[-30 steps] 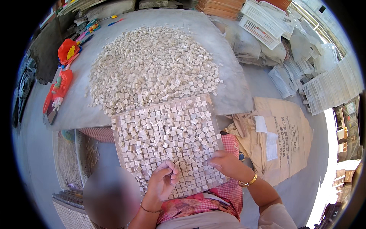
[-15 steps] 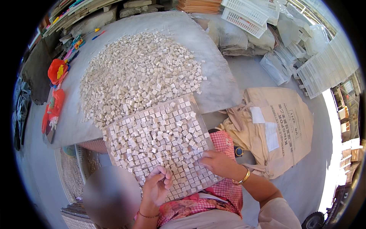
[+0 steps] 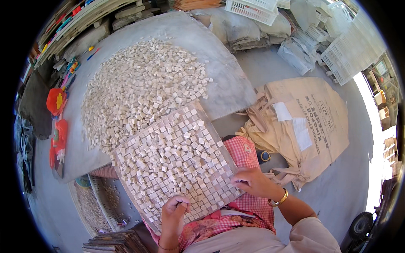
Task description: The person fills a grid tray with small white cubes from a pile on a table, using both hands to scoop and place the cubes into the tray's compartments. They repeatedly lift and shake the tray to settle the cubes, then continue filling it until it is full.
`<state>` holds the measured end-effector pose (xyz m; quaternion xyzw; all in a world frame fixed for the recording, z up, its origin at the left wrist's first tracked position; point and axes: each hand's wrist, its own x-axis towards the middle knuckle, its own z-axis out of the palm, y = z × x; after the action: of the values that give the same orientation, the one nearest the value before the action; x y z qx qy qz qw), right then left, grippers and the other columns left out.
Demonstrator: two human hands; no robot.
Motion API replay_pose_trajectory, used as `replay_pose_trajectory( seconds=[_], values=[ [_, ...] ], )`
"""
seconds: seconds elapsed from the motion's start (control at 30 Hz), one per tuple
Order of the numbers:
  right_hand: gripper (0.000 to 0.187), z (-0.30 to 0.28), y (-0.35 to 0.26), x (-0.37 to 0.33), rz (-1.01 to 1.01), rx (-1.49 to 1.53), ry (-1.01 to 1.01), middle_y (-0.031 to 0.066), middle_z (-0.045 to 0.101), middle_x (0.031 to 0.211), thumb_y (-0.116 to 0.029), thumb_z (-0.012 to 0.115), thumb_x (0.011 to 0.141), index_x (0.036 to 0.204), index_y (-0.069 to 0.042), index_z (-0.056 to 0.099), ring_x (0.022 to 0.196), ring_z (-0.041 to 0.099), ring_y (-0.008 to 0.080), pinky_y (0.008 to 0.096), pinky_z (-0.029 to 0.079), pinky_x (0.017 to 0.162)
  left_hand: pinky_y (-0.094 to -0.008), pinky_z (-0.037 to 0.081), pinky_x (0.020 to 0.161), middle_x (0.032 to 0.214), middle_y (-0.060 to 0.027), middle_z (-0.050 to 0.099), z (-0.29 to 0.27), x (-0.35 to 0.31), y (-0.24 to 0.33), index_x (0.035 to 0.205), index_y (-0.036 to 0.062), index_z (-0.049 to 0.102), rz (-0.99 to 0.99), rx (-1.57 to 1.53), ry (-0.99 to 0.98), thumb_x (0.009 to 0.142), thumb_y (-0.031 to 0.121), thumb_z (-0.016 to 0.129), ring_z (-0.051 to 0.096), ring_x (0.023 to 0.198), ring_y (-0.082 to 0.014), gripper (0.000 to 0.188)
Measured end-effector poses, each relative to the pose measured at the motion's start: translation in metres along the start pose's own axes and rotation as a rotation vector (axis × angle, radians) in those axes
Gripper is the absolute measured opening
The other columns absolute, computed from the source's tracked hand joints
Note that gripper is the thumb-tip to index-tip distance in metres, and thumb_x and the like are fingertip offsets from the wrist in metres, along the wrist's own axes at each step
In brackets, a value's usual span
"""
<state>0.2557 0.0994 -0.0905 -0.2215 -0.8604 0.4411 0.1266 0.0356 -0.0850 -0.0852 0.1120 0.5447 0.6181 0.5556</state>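
Observation:
A square grid tray (image 3: 228,165) lies tilted across my lap, its far edge against the table. Small off-white stone cubes (image 3: 168,154) fill many of its cells, and others lie loose on top. My left hand (image 3: 174,211) is curled closed over the tray's near edge; what its fingers hold, if anything, is hidden. At the tray's right edge is my right hand (image 3: 251,182), thumb and fingers drawn together. Whether it pinches a cube or the rim cannot be made out. Beyond the tray, a large heap of the same cubes (image 3: 143,80) spreads over the table.
The grey table (image 3: 230,84) carries the heap, with orange-red items (image 3: 59,133) at its left. A tan woven sack (image 3: 312,109) lies on the floor at right. White plastic crates (image 3: 257,12) stand at the back; a bin of cubes (image 3: 86,206) sits at lower left.
My right hand has shifted from over the tray to its right edge. My left hand's fingers have curled further. Loose cubes on the tray have spread, and the whole view has turned somewhat.

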Motion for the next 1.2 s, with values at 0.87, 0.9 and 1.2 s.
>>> replay_pose_trajectory(
  seconds=[0.87,0.9,1.2],
  values=[
    [0.022,0.04,-0.007,-0.056,0.202,-0.263,0.191,0.012,0.059,0.08,-0.02,0.069,0.076,0.087,-0.005,0.058,0.071,0.059,0.0298,0.0381,0.048,0.061,-0.024,0.043,0.06,0.074,-0.0062,0.062,0.047,-0.005,-0.01,0.089,-0.0008,0.064,0.097,0.775,-0.211,0.082,0.006,0.061,0.052,0.065,-0.009,0.01],
    [0.022,0.042,-0.007,-0.057,0.211,-0.238,0.199,0.0119,0.059,0.08,-0.02,0.069,0.076,0.087,-0.004,0.058,0.071,0.059,0.0296,0.0381,0.048,0.061,-0.0242,0.043,0.061,0.074,-0.007,0.062,0.048,-0.006,-0.009,0.089,-0.0006,0.064,0.092,0.792,-0.209,0.082,0.006,0.061,0.052,0.066,-0.0094,0.01],
    [0.021,0.049,-0.017,-0.055,0.269,-0.23,0.281,0.0111,0.059,0.073,-0.02,0.071,0.074,0.083,-0.005,0.059,0.063,0.059,0.0276,0.0373,0.048,0.055,-0.023,0.043,0.06,0.077,-0.0032,0.061,0.036,-0.009,-0.02,0.089,-0.0031,0.063,0.069,0.65,-0.162,0.085,0.007,0.06,0.052,0.066,-0.0069,0.011]
  ],
)
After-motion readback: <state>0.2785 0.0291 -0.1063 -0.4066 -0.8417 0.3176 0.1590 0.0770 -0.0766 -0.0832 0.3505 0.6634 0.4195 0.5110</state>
